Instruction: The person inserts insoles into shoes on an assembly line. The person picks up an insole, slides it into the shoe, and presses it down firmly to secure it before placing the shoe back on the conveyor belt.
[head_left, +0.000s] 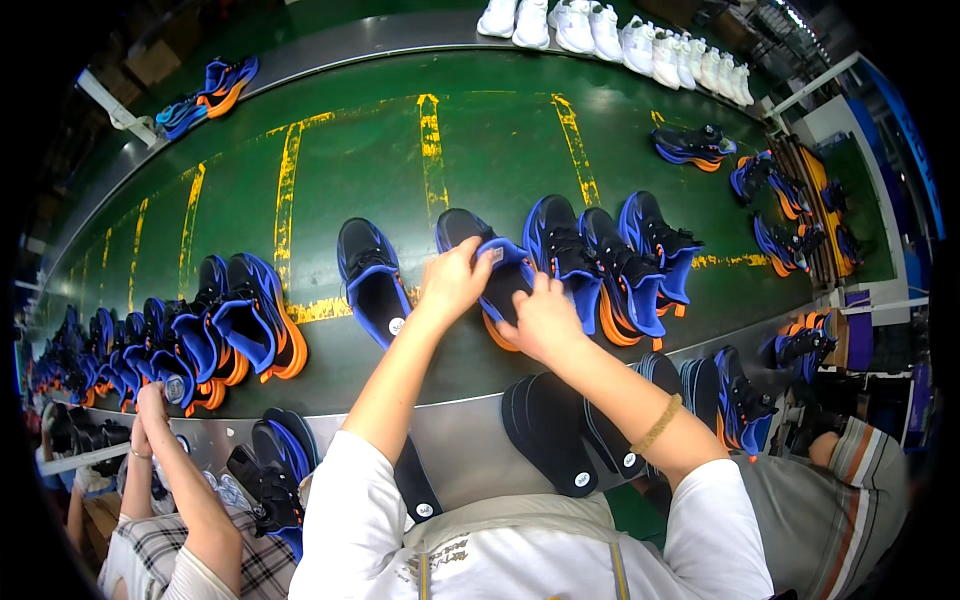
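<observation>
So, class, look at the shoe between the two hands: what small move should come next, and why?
Probably ease the right hand off the held shoe, with the left hand by the tongue: the right hand partly hides the heel end, while the neighbouring shoe shows a round white sticker inside its heel.

Beyond the long green work surface [350, 125] in front of you, a grey metal ledge [375, 37] curves along the far side, carrying a row of plain white sports shoes [637, 45] toward your right. Worn yellow painted stripes [432, 150] cross the green. At your upper left, a brown cardboard box [153, 62] sits behind a white metal post [112, 98]. To your left you have a co-worker in black-and-white plaid clothing [150, 540]; to your right, a person in grey clothing with orange and white stripes [815, 525].
</observation>
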